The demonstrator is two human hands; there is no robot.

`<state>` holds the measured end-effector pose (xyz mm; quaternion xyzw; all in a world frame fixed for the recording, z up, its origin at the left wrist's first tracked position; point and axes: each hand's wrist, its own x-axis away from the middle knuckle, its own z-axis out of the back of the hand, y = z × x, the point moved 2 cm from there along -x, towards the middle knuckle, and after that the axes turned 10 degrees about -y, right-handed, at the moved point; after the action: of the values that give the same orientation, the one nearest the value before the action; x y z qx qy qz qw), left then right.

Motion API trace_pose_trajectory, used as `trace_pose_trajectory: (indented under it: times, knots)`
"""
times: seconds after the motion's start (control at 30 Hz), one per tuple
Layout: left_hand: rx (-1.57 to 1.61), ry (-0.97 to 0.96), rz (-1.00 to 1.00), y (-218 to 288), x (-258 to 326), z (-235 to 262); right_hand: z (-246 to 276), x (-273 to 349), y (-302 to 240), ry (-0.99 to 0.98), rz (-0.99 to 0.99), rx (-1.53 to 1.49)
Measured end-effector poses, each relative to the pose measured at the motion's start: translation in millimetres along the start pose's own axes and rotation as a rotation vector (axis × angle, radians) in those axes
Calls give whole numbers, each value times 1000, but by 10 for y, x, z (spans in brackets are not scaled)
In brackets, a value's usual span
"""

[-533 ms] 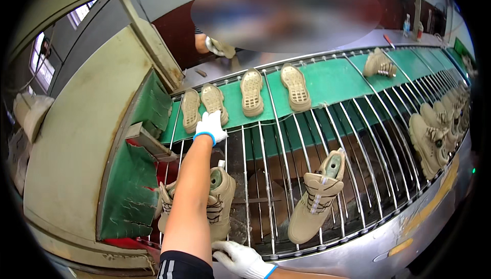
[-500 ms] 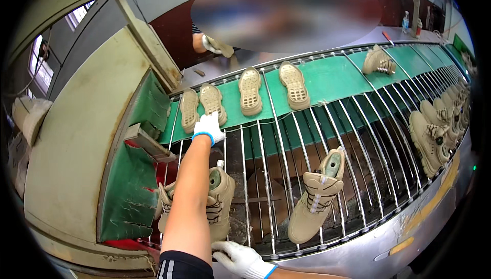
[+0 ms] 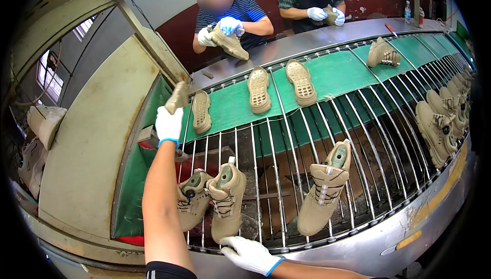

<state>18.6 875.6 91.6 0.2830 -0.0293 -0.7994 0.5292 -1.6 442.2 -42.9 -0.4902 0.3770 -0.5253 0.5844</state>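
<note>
Left hand [image 3: 169, 125] at left, fingers clamped on near end of tan sole [image 3: 178, 95], left of other sole [image 3: 201, 112] on green sheet [image 3: 228, 107]. Sole probably light, springy, grippy; side edges suit hold. Right hand [image 3: 250, 255] near laced shoe [image 3: 228, 215]; cannot tell whether fingers apart.

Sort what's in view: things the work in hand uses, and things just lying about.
Seemingly in use:
sole in the left hand
soles on the green sheet
shoes, one near the right hand

Apparently lying about:
bottle
red-handled tool
small brown piece
</note>
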Motion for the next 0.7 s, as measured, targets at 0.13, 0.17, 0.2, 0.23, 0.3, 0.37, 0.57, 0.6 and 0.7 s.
trace_pose_trajectory:
  times: [0.13,0.17,0.2,0.23,0.3,0.37,0.57,0.6,0.7]
  knots:
    - [-293,24,100,-218,-88,79,-31,-4,15,32,3,11]
    - [-379,23,69,-240,-73,9,-23,15,-4,59,8,-24]
    - [-408,5,76,-268,-69,-46,-3,39,-38,89,12,-58]
    - [-436,-13,81,-288,-69,-100,10,58,-59,119,16,-92]
    - [-395,-54,168,-354,-81,-211,-18,70,-78,99,40,-62]
    - [-388,-57,190,-513,-149,-290,-72,48,-56,114,74,-37]
    - [89,-514,561,-384,-299,-292,-75,13,-19,175,103,1]
    - [230,-503,541,-446,-292,-231,-94,19,-48,170,119,8]
    - [616,-493,443,-624,-297,34,-56,35,-125,102,59,-18]
